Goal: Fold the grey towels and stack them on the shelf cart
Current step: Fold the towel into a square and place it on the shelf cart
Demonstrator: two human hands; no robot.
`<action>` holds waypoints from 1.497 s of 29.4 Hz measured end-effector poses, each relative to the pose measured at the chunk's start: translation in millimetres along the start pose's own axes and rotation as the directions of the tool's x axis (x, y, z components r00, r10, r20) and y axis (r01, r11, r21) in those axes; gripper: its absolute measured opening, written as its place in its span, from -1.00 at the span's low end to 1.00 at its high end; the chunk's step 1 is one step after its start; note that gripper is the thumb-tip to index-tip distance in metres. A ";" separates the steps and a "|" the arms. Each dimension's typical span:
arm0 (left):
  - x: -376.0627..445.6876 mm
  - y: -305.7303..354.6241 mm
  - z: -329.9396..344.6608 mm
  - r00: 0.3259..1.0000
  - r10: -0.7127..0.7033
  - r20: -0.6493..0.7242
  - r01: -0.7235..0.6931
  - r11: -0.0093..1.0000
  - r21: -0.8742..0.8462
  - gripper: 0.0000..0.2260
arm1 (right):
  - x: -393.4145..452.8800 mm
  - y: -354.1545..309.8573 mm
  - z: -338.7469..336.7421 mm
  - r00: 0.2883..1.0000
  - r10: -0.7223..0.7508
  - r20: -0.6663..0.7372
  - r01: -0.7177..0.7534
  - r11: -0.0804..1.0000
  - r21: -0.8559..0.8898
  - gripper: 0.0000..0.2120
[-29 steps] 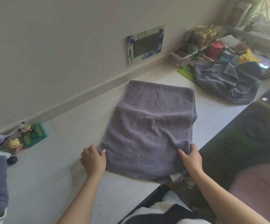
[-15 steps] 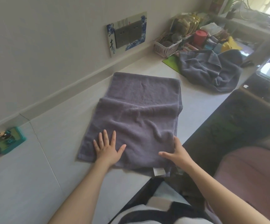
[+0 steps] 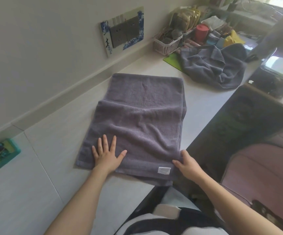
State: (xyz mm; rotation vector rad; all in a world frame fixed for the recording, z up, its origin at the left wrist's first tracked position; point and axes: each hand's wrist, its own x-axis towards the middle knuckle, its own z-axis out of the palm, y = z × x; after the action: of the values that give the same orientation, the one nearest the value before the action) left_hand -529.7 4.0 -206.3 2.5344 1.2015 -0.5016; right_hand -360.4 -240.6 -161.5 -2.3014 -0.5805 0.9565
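The left hand (image 3: 107, 156) has slid a little left and lies flat on the grey towel (image 3: 137, 122); the right hand (image 3: 187, 164) seems to pinch its near right corner.

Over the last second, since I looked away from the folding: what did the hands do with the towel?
The left hand let go of the near left corner of the grey towel and moved onto it, now pressing flat with fingers spread. The right hand kept to the near right corner, fingers at the edge. The towel stayed folded on the counter; the crumpled towel farther back lay untouched.
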 end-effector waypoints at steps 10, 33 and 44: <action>0.0 -1.1 -0.5 1.000 -0.011 -0.018 0.011 1.000 0.011 -0.28 | -6.0 2.5 13.0 1.000 -0.002 0.008 0.003 0.990 -0.138 -0.77; -23.9 20.9 34.6 0.946 0.172 -0.274 -0.154 0.984 0.085 -0.24 | 40.9 -30.1 8.2 0.967 0.242 -0.075 -0.217 0.946 0.242 -0.76; -33.2 44.5 50.1 0.942 0.163 -0.293 -0.154 0.987 0.055 -0.26 | 79.8 -41.5 -7.8 0.896 0.298 -0.329 -0.160 0.909 0.385 -0.91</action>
State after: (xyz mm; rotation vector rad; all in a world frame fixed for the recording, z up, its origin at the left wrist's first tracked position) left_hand -523.6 -65.9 -232.1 2.7762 1.0740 -0.1033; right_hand -309.8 -166.2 -169.2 -2.1730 0.0349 0.6209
